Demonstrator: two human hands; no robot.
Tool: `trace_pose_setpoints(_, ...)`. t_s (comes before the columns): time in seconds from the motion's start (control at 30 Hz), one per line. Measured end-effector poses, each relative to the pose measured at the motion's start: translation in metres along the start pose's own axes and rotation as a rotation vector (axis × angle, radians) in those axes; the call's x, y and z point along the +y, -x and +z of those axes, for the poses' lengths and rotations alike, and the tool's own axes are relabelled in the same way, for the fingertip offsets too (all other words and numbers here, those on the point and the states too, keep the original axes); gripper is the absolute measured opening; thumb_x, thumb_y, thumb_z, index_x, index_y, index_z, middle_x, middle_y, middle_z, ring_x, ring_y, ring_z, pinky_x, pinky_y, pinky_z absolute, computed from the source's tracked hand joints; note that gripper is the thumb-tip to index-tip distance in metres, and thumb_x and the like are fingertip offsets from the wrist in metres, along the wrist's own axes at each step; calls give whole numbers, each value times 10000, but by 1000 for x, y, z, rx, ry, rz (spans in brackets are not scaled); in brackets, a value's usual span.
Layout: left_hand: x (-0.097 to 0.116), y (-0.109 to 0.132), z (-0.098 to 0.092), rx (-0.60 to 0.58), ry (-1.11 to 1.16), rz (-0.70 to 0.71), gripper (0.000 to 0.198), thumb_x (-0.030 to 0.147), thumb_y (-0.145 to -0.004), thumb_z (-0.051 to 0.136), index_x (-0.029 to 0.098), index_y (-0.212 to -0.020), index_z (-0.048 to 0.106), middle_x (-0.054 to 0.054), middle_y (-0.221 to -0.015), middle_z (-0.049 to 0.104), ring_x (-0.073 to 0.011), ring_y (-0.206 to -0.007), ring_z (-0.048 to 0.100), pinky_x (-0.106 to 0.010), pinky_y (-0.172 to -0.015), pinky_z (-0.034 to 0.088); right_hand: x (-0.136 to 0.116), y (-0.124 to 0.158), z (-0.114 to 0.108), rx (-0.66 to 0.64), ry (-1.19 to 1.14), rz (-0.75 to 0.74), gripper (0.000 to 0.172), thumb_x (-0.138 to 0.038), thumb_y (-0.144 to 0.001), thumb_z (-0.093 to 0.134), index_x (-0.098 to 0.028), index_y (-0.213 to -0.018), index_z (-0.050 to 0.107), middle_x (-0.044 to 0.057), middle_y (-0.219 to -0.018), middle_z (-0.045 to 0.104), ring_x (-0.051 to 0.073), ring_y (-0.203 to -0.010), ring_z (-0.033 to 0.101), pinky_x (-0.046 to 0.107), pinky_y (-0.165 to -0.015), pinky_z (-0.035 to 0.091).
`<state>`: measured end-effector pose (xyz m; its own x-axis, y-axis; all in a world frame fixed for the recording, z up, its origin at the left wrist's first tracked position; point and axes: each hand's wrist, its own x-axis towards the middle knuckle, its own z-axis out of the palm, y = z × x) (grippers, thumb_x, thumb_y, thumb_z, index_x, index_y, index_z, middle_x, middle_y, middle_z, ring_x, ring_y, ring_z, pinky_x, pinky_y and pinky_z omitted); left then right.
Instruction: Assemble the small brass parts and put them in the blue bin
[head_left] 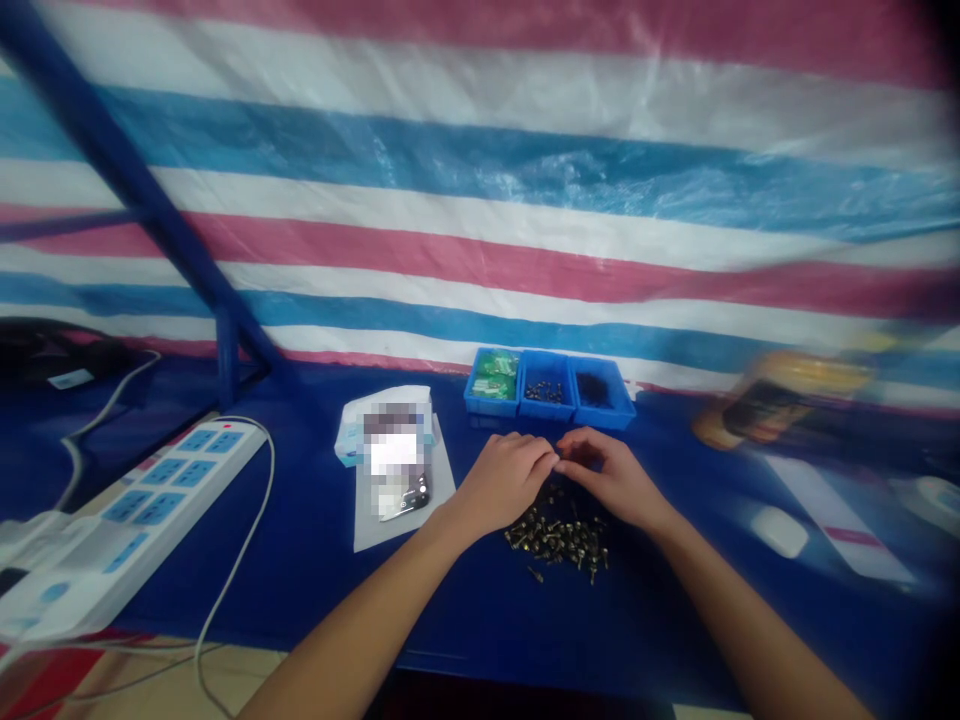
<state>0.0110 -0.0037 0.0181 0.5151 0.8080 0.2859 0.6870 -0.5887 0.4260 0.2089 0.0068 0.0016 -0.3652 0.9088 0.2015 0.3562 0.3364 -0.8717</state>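
Observation:
My left hand (514, 478) and my right hand (613, 482) meet over the blue table, fingertips nearly touching. The fingers of both are bent into a pinch, and whatever sits between them is too small or hidden to name. Just below lies a loose pile of small brass-coloured metal pieces (559, 540), partly under my hands. Behind them stand three joined blue bins: the left bin (489, 407) has green-and-white pieces, the middle bin (546, 411) small metal parts, and the right bin (604, 418) a dark mass of fine bits.
Left of my hands, a phone (415, 495) rests by a white box (349, 440). A large white power strip (184, 500) with cables lies further left. To the right are a white rounded object (780, 531), a white strip (836, 520) and a blurred bottle (787, 395).

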Motion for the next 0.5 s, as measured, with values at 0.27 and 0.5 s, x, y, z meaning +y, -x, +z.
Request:
trace_pose_setpoints(0.27, 1, 0, -4, 37, 84, -3, 296, 308, -1017, 347, 226, -932, 618, 3, -893, 675, -178, -878, 591, -327, -821, 389, -4, 2, 0, -42, 24, 18, 374, -478, -982, 407, -198, -805, 580, 7, -757, 575, 154, -721, 531, 271, -678, 429)
trace_pose_setpoints(0.5, 0, 1, 1, 101, 126, -114, 239, 394, -972, 443, 237, -1021, 616, -2, -877, 668, -185, -845, 602, -320, -762, 421, 9, -5, -4, -11, -95, 171, 399, -498, -927, 492, -184, -696, 573, 3, -662, 563, 146, -645, 520, 275, -640, 417)
